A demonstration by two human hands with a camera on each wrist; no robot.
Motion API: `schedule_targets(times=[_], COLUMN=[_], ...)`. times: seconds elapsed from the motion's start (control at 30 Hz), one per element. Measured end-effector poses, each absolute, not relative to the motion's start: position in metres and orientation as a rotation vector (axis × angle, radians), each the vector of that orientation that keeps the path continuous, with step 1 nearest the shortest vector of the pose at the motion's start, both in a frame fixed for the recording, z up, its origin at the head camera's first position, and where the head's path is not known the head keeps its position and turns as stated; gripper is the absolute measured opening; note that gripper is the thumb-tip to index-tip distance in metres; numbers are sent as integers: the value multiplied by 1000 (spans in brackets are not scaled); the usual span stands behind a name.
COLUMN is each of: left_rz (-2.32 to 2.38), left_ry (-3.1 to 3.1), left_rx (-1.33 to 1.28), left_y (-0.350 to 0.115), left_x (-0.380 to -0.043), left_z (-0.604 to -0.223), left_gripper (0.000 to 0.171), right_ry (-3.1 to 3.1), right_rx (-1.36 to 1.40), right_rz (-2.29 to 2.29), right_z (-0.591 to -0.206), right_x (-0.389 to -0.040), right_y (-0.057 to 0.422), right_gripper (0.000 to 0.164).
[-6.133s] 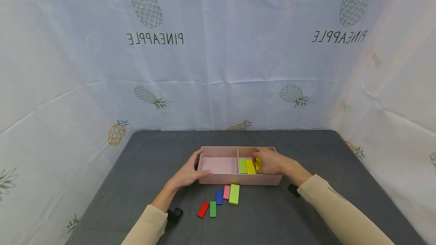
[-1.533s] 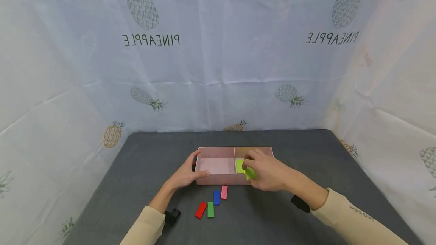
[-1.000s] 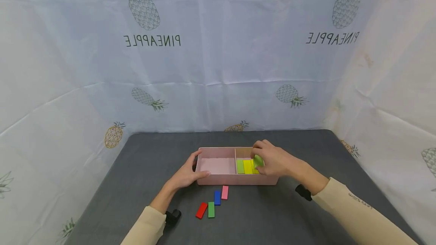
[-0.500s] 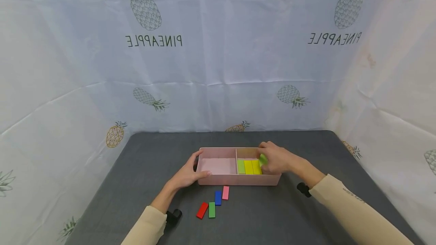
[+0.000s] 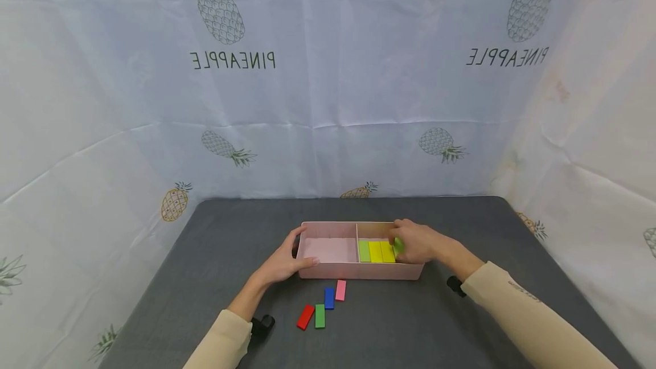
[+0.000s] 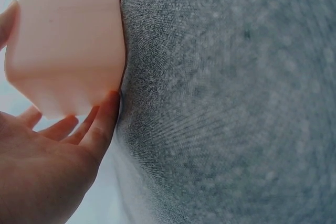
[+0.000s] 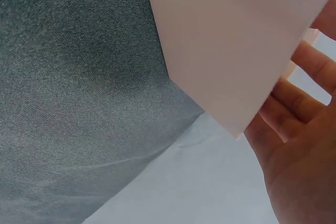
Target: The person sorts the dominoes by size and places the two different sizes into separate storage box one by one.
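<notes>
A pink two-compartment box (image 5: 328, 270) stands on the dark table. My left hand (image 5: 281, 261) grips its left end, thumb at the front rim; the left wrist view shows the fingers (image 6: 105, 121) curled against the end wall. Down in the right compartment, my right hand (image 5: 417, 242) pinches a light green block (image 5: 398, 245), partly hidden behind the thumb and fingers. To its left lie two yellow blocks, one nearer the divider (image 5: 376, 251) and one beside my fingers (image 5: 388, 252), then another light green block (image 5: 364, 251) against the divider. In the right wrist view the box wall hides the fingertips.
In front of the box lie a pink block (image 5: 340, 290), a blue block (image 5: 329, 298), a green block (image 5: 320, 316) and a tilted red block (image 5: 306, 317). The left compartment (image 5: 330, 249) shows its bare floor. A pineapple-print cloth (image 5: 328, 84) hangs behind the table.
The larger light green block has gone from the table in front into the right compartment, in my right hand, which has moved right and down. My left hand keeps its grip.
</notes>
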State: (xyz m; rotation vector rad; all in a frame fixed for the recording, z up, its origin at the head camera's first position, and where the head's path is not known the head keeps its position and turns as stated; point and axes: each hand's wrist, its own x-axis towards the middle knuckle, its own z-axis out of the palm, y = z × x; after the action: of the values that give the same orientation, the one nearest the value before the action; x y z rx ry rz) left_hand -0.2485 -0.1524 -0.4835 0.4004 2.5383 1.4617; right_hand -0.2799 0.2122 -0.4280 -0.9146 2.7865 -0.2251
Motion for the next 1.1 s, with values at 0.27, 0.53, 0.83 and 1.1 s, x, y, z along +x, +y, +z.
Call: schedule_targets(times=[0.27, 0.53, 0.83, 1.1], left_rz=[1487, 1475, 1472, 1477], left_ry=[2528, 2535, 2535, 2534], left_rx=[416, 415, 398, 407], left_y=[-153, -152, -153, -152], left_x=[-249, -249, -248, -248], left_z=[-483, -483, -482, -480], left_gripper=[94, 95, 96, 97], right_ry=[2784, 2777, 2841, 2919], right_rx=[-908, -931, -901, -978], right_rz=[-154, -198, -304, -302], right_z=[-435, -436, -428, -408], right_x=[-282, -281, -274, -260], right_y=[208, 207, 206, 204], right_gripper=[24, 29, 31, 29])
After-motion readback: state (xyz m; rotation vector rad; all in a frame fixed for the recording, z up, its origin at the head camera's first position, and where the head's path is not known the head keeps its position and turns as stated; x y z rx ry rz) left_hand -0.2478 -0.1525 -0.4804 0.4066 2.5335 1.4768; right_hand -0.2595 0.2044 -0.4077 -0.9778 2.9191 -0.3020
